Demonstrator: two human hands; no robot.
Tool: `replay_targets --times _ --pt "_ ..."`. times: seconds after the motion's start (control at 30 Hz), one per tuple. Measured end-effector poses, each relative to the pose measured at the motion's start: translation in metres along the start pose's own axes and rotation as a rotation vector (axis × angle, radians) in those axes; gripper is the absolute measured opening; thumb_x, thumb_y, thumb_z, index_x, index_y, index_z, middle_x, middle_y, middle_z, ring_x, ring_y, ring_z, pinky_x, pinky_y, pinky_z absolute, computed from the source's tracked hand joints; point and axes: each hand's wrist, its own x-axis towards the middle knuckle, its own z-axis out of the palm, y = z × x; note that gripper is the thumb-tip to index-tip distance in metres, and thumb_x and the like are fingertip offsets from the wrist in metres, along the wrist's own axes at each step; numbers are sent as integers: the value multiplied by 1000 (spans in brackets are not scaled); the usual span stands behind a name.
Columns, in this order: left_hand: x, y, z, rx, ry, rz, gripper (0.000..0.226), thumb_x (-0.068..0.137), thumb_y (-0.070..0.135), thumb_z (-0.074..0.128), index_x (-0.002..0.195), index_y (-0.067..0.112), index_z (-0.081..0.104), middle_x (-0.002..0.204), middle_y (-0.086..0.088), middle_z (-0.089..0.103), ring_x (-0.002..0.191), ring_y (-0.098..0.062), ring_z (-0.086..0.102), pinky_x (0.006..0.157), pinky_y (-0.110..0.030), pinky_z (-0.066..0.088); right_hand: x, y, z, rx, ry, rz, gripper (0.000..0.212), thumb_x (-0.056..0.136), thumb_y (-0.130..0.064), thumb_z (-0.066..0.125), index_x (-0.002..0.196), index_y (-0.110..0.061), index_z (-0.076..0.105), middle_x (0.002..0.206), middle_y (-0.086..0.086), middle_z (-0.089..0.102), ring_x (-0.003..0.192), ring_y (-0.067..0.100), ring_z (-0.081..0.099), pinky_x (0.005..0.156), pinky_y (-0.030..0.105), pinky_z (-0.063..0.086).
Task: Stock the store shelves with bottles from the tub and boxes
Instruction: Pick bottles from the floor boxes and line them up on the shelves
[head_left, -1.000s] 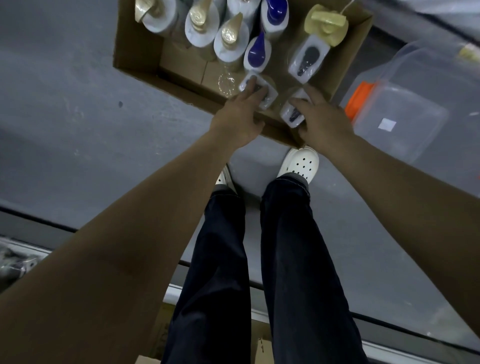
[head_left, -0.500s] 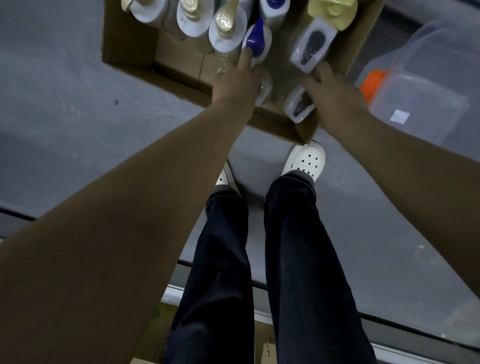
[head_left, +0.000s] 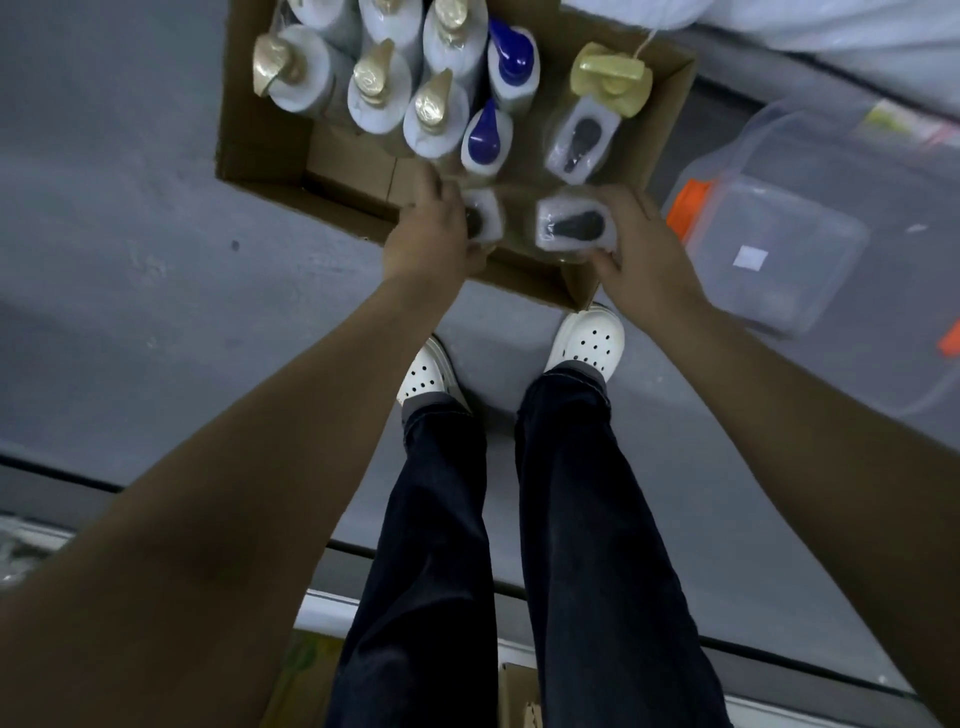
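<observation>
Two clear, black-pumped bottles stand at the near edge of the cardboard box (head_left: 260, 161), upper middle of the frame, and each is in a hand. Half a second ago the left hand (head_left: 428, 234) reached deeper into the box, a finger stretched toward a blue-topped bottle (head_left: 485, 137). It has since drawn back to the near wall and closes round the left bottle (head_left: 488, 221), thumb under its near side. The right hand (head_left: 641, 249) was only alongside the right bottle (head_left: 574, 228) then; now its fingers and thumb curl round that bottle from the right. The box also sits lower in the frame than before, so more of the gold-pumped bottles (head_left: 374, 88) at upper left and the yellow-capped bottle (head_left: 613, 83) show. A third clear bottle (head_left: 582, 140) stands just beyond the right one, apart from both hands.

Much is hard to read. The left hand covers the left half of its bottle's head, and whether either bottle is lifted off the box bottom cannot be told. The box's far end is cut off by the top edge. The plastic tub (head_left: 779, 249) at right, with an orange latch (head_left: 685, 208), is blurred, and what lies in it cannot be made out.
</observation>
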Motion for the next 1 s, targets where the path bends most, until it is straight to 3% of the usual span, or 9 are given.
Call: replay_targets --times 0.17,0.47,0.53,0.6,0.67,0.73,0.83,0.93,1.0 --pt "-54 -4 -47 -200 260 149 53 71 20 77 112 -3 54 123 -26 45 96 -43 53 76 -40 46 -40 -50 -31 75 196 -5 47 88 -7 62 132 -1 47 127 20 48 112 22 48 81 13 30" --pt "-210 45 -237 -439 490 303 57 67 23 73 115 -3 59 111 -21 58 101 -32 54 87 -28 41 -169 -227 -157 232 505 -51 45 94 -7 53 137 0 44 133 20 43 108 -6 39 88 -7 25" --pt "-250 55 -280 -545 514 310 60 67 19 74 122 0 58 114 -18 58 104 -14 46 89 -12 32 -198 -267 -191 248 562 -79 45 96 -11 50 139 0 42 133 19 42 105 -9 36 88 -7 24" --pt "-286 66 -318 -625 564 331 63 69 28 70 126 4 57 115 -13 58 104 -10 44 89 -7 29 -225 -302 -221 250 594 -127 47 97 -17 49 139 0 41 131 15 43 105 -8 35 89 -5 27" --pt "-318 81 -355 -667 634 373 67 70 41 65 127 7 55 116 -10 59 109 -19 47 93 -17 33 -250 -334 -247 268 640 -169 46 97 -21 52 138 -3 44 127 2 43 108 -5 39 91 2 32" --pt "-347 96 -393 -749 697 419 64 71 42 67 126 11 55 115 -2 58 111 -24 50 96 -29 39 -274 -366 -272 355 744 -210 39 92 -30 58 128 -14 53 119 -7 47 109 5 47 98 19 40" --pt "-384 114 -451 -993 752 430 64 65 47 72 124 30 53 116 8 59 109 -14 57 97 -31 46 -305 -412 -311 585 863 -314 26 83 -44 61 106 -34 56 109 -1 55 103 16 57 96 37 48" --pt "-420 133 -504 -1095 735 551 58 61 50 73 115 41 53 116 6 64 102 -8 64 92 -37 54 -334 -448 -353 732 872 -433 31 81 -46 62 109 -35 55 117 9 59 100 13 60 88 31 51" --pt "-441 150 -529 -1079 731 648 51 61 49 75 108 45 57 112 6 66 100 -11 64 90 -40 55 -350 -464 -378 760 847 -505 31 82 -44 60 111 -34 53 113 3 62 96 8 60 84 26 50"
